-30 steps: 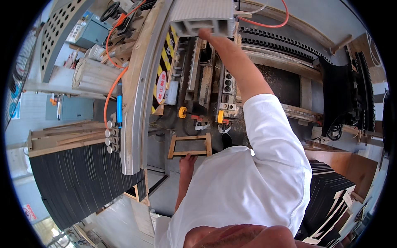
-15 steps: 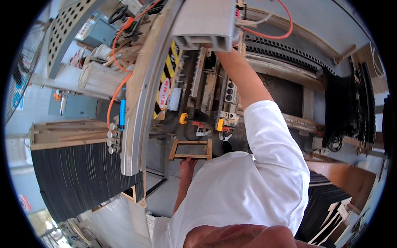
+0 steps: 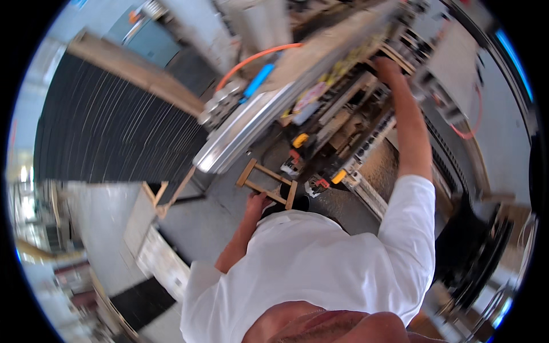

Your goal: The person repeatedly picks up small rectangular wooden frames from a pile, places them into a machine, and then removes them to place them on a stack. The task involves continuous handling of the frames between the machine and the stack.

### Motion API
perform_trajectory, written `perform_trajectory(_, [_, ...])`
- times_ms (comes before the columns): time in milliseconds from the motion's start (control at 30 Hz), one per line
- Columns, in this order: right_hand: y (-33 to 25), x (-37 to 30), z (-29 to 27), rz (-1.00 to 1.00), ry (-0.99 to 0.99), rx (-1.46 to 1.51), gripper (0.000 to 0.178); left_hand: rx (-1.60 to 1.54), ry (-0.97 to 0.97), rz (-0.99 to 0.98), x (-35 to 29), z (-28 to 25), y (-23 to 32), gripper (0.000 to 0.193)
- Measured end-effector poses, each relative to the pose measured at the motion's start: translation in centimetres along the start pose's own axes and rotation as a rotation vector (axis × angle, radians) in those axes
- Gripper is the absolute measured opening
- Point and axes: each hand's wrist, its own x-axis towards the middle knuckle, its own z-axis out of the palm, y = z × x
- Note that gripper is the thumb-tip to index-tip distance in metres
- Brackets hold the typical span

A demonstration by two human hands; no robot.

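My left hand (image 3: 258, 202) grips a small rectangular wooden frame (image 3: 291, 195) by its near bar, low in front of my body. The frame is tilted, with grey floor showing through its opening. My right arm stretches out to the far part of a long machine bed. There my right hand (image 3: 389, 70) is beside pale wooden strips (image 3: 398, 58); blur hides its fingers and whether they hold anything. Along the machine bed (image 3: 354, 128) run rails and wooden bars, with yellow knobs (image 3: 301, 140) at its near end.
A metal-edged beam (image 3: 229, 146) crosses on the left, carrying a blue tube (image 3: 258, 82) and an orange hose (image 3: 247, 67). Behind it stands a large stack of dark panels (image 3: 114, 126). A grey machine head (image 3: 449, 74) overhangs at the far right. Sawdust (image 3: 372, 174) lies beside the bed.
The view has swung round, tilting the machine and shifting it rightward. My right hand, formerly hidden under the grey head, now shows. The wooden frame stays in my left hand.
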Motion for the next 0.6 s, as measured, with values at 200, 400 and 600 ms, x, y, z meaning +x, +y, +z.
perform_trajectory(200, [3.2,-0.9,0.3,-0.024,0.036,-0.073,0.036,-0.049,0.133,0.019,-0.1,-1.1,0.6,0.033])
perform_trajectory(400, [0.2,-0.9,-2.0,0.06,-0.093,-0.063,0.055,-0.015,0.255,0.121,-1.8,-3.4,0.3,0.033])
perform_trajectory(600, [-0.2,-0.7,-2.6,0.062,-0.123,-0.117,0.046,-0.051,0.356,0.312,-3.0,-10.5,-0.3,0.034])
